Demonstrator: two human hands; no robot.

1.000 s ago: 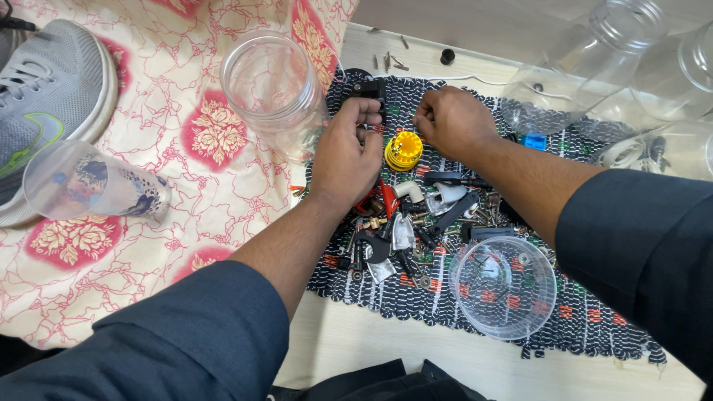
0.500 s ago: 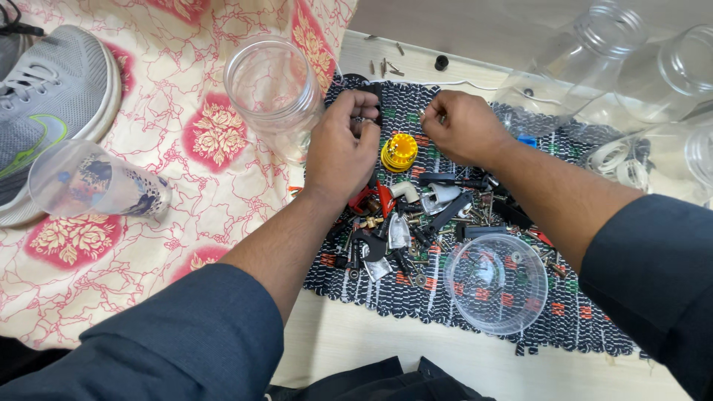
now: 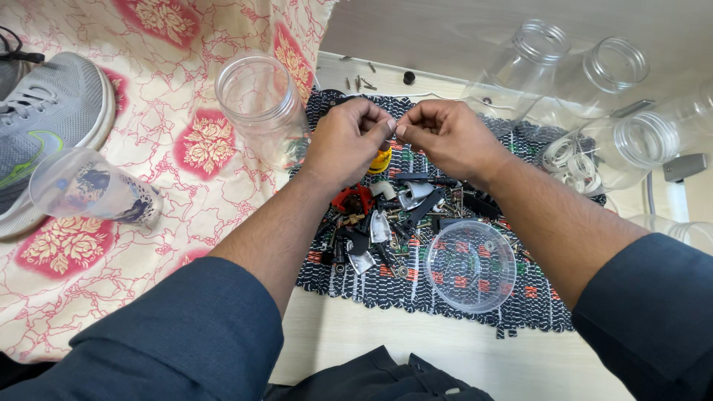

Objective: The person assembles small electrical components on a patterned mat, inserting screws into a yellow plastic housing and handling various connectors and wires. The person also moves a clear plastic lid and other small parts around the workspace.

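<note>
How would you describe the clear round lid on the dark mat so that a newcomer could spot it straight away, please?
Find the dark woven mat spread on the pale wooden floor, strewn with small black and metal parts. Near its front edge, below the right hand, lies the lid. Unlike the tall clear jars nearby, it is a shallow flat disc, lying open side up, with the mat showing through.

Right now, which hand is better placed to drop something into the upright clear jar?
Likely the left hand: it sits right beside the upright jar, while the right hand is farther off, over the woven mat.
</note>
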